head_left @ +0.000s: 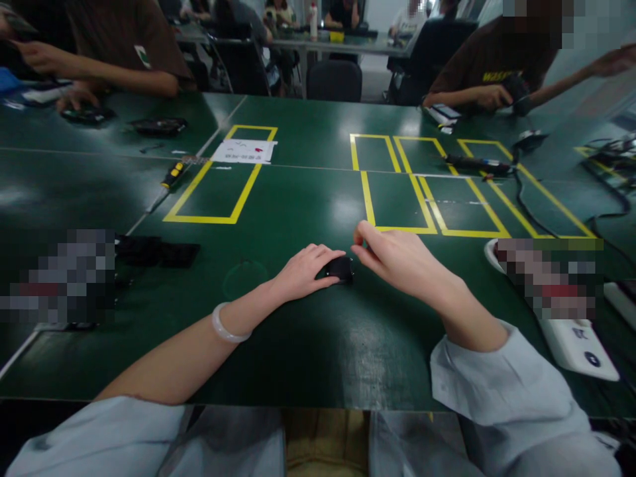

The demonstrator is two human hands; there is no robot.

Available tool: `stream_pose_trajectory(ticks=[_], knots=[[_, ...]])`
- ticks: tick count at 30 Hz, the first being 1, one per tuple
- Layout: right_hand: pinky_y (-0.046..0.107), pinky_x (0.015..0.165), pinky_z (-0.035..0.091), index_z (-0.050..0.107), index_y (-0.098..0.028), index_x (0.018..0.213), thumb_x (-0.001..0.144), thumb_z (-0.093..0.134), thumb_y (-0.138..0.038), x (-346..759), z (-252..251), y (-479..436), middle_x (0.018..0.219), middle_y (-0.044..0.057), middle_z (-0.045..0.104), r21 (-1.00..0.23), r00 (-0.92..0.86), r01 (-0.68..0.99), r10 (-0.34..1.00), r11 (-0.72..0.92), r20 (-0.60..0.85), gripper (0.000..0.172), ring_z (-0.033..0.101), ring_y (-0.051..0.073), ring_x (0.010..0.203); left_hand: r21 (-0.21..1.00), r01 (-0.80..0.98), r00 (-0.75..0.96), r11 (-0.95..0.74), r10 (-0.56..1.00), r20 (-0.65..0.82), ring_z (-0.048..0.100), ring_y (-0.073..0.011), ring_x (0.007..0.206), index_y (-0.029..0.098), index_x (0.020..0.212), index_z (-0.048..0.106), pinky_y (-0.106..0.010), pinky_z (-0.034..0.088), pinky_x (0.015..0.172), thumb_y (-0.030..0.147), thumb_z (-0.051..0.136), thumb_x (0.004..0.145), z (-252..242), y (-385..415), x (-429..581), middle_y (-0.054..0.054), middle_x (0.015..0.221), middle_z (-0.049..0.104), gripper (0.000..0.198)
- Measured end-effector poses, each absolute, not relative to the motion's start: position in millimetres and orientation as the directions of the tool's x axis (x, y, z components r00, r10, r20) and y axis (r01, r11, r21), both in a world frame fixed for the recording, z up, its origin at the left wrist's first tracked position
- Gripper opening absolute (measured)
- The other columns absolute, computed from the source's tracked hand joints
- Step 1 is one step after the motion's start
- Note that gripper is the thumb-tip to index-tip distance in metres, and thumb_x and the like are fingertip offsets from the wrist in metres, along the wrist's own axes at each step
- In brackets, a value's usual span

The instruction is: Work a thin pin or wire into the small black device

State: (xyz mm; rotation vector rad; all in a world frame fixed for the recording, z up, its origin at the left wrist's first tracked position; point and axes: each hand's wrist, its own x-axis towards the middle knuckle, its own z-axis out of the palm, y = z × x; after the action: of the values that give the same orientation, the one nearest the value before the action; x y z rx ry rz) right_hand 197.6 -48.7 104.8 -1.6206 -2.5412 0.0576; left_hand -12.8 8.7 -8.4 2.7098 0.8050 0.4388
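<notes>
A small black rectangular part [340, 269] rests on the green table, with tiny shiny spots at its right edge. My left hand [307, 269] grips it from the left, thumb on the near side and fingers on the far side. Just to the right of the part, my right hand [390, 257] is held with thumb and fingertips pinched together. Whatever may sit between those fingertips is too small to make out. A gap separates the right fingertips from the black part.
Yellow tape outlines [233, 219] mark the green table [308, 344]. A yellow-black screwdriver [173, 175] lies left, near black pieces [179, 254]. At right are a corded black tool [479, 164] and a white device [579, 344]. Two people work across the table.
</notes>
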Motion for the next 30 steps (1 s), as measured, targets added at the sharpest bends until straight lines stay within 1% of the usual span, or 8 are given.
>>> stream_pose_trajectory(ticks=[4, 7, 11, 14, 18, 26, 28, 30], knots=[[0.026, 0.053, 0.024, 0.051, -0.019, 0.101, 0.098, 0.033, -0.037, 195.5, 107.0, -52.5, 0.071, 0.003, 0.065, -0.027, -0.406, 0.913, 0.913, 0.407, 0.043, 0.026, 0.061, 0.018, 0.062, 0.351, 0.475, 0.8, -0.807, 0.562, 0.21, 0.052, -0.0238, 0.102, 0.021, 0.134, 0.045, -0.037, 0.043, 0.091, 0.045, 0.053, 0.093, -7.1, 8.1, -12.4, -0.009, 0.115, 0.058, 0.048], [0.025, 0.052, 0.024, 0.05, -0.019, 0.104, 0.098, 0.034, -0.032, 198.4, 108.3, -54.5, 0.075, 0.003, 0.066, -0.054, -0.444, 0.894, 0.896, 0.445, 0.02, 0.022, 0.061, 0.017, 0.063, 0.36, 0.475, 0.798, -0.803, 0.565, 0.209, 0.052, -0.0238, 0.103, 0.022, 0.135, 0.044, -0.037, 0.043, 0.092, 0.045, 0.052, 0.093, -6.4, 7.7, -12.6, -0.009, 0.116, 0.058, 0.048], [0.025, 0.052, 0.025, 0.048, -0.019, 0.107, 0.095, 0.038, -0.028, 202.3, 108.8, -56.8, 0.078, 0.002, 0.066, -0.1, -0.473, 0.875, 0.88, 0.474, 0.037, 0.018, 0.06, 0.016, 0.063, 0.354, 0.476, 0.8, -0.805, 0.563, 0.206, 0.052, -0.024, 0.103, 0.023, 0.136, 0.044, -0.038, 0.042, 0.092, 0.046, 0.052, 0.093, -6.2, 7.8, -13.0, -0.009, 0.116, 0.057, 0.049], [0.025, 0.053, 0.026, 0.049, -0.019, 0.105, 0.096, 0.037, -0.031, 201.9, 108.8, -57.1, 0.076, 0.002, 0.066, -0.109, -0.455, 0.883, 0.889, 0.457, 0.047, 0.02, 0.059, 0.016, 0.062, 0.354, 0.476, 0.802, -0.805, 0.563, 0.202, 0.052, -0.024, 0.103, 0.023, 0.136, 0.043, -0.038, 0.042, 0.092, 0.047, 0.051, 0.093, -6.2, 7.9, -13.0, -0.009, 0.115, 0.057, 0.049], [0.026, 0.053, 0.024, 0.051, -0.019, 0.102, 0.098, 0.033, -0.039, 200.2, 109.0, -55.5, 0.073, 0.003, 0.065, -0.071, -0.418, 0.905, 0.908, 0.419, 0.029, 0.027, 0.059, 0.017, 0.061, 0.356, 0.483, 0.798, -0.8, 0.57, 0.195, 0.051, -0.0239, 0.103, 0.022, 0.135, 0.044, -0.037, 0.042, 0.092, 0.046, 0.051, 0.093, -6.1, 7.8, -13.1, -0.009, 0.116, 0.057, 0.049], [0.025, 0.053, 0.025, 0.048, -0.019, 0.106, 0.093, 0.039, -0.027, 202.6, 107.5, -54.9, 0.076, 0.002, 0.065, -0.115, -0.431, 0.894, 0.901, 0.434, 0.054, 0.017, 0.059, 0.016, 0.062, 0.364, 0.479, 0.803, -0.799, 0.566, 0.185, 0.051, -0.0237, 0.102, 0.022, 0.135, 0.043, -0.037, 0.042, 0.091, 0.045, 0.051, 0.094, -3.3, 7.3, -13.0, -0.008, 0.116, 0.057, 0.048], [0.025, 0.053, 0.025, 0.048, -0.019, 0.105, 0.094, 0.038, -0.027, 202.3, 106.7, -54.8, 0.076, 0.002, 0.065, -0.12, -0.429, 0.893, 0.901, 0.434, 0.064, 0.017, 0.059, 0.016, 0.063, 0.36, 0.481, 0.804, -0.799, 0.566, 0.183, 0.051, -0.0237, 0.102, 0.022, 0.136, 0.043, -0.037, 0.042, 0.091, 0.045, 0.051, 0.093, -3.6, 7.4, -12.9, -0.008, 0.116, 0.057, 0.049], [0.025, 0.053, 0.024, 0.049, -0.02, 0.104, 0.096, 0.036, -0.033, 201.6, 106.4, -54.6, 0.074, 0.002, 0.065, -0.116, -0.426, 0.895, 0.903, 0.43, 0.059, 0.02, 0.059, 0.016, 0.063, 0.352, 0.485, 0.803, -0.801, 0.567, 0.184, 0.051, -0.0238, 0.102, 0.022, 0.135, 0.043, -0.037, 0.042, 0.091, 0.045, 0.051, 0.093, -4.5, 7.6, -12.9, -0.009, 0.115, 0.057, 0.049]])
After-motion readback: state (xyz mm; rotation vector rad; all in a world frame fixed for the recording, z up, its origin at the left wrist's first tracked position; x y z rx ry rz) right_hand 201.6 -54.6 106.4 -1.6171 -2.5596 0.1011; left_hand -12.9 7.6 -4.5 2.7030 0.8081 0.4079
